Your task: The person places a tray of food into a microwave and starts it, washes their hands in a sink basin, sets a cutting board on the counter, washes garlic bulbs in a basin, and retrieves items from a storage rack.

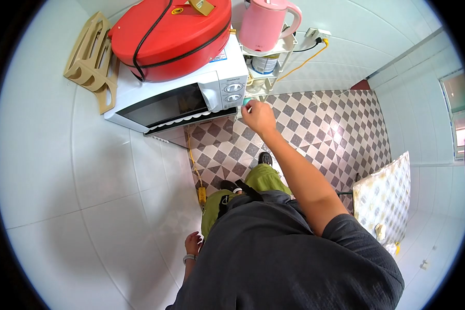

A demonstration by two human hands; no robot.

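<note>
My right hand (259,117) is stretched forward near the right front corner of a white microwave (206,77), beside its dials. Its fingers are curled together, and a small bit of something green shows by the fingertips; what they hold is too small to name. My left hand (193,243) hangs low by my left side, next to the green trousers, with its fingers apart and nothing in it. A band circles the left wrist. On top of the microwave rests a round red case (175,39) with a black cord over it.
A pink kettle (263,26) tops a narrow shelf rack (274,67) with a can (264,64) below. A beige rack (93,62) leans at left. Yellow cable (192,155) runs down to a power strip (202,195). A patterned-cloth table (382,196) stands right.
</note>
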